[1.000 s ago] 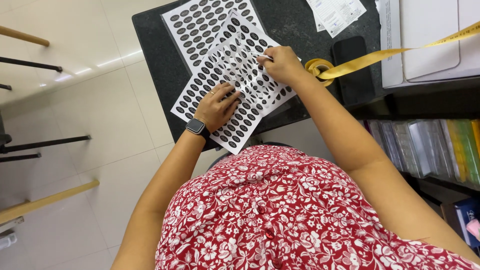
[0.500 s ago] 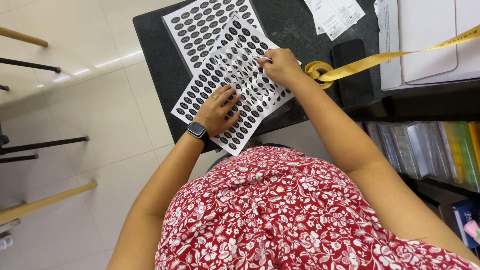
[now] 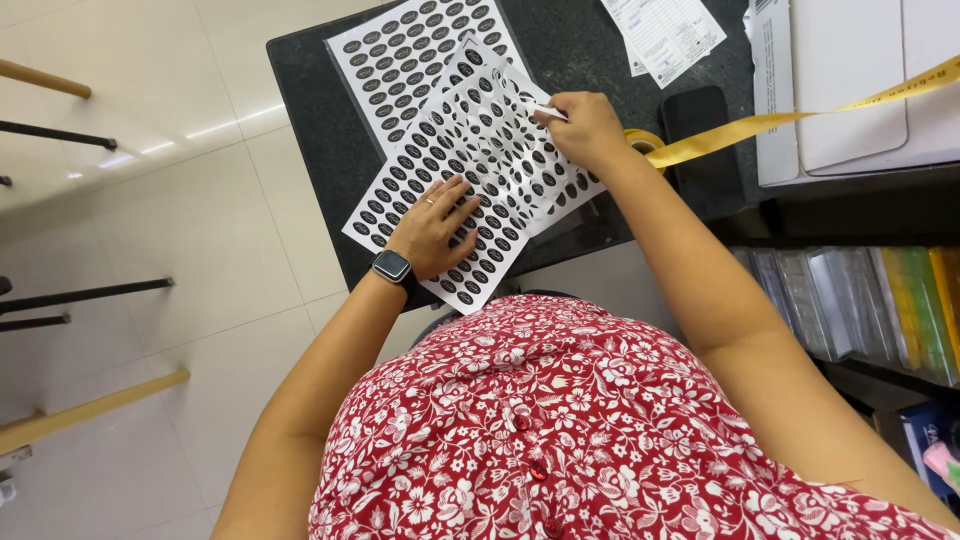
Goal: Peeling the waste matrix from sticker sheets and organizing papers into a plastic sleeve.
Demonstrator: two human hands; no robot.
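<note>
The sticker sheet (image 3: 470, 170) lies slantwise on the dark desk (image 3: 590, 50), its long axis running from lower left to upper right of the frame. The left hand (image 3: 432, 228) rests flat on the sheet's lower end, fingers spread, holding nothing. The right hand (image 3: 585, 130), at the sheet's upper right edge, is the one that has hold of something: its grip is narrow, pinched on a thin white strip (image 3: 548, 113) (possibly a peeled piece of the sheet's cut-out film). Compared with half a second ago, both hands sit in nearly the same places on the sheet.
</note>
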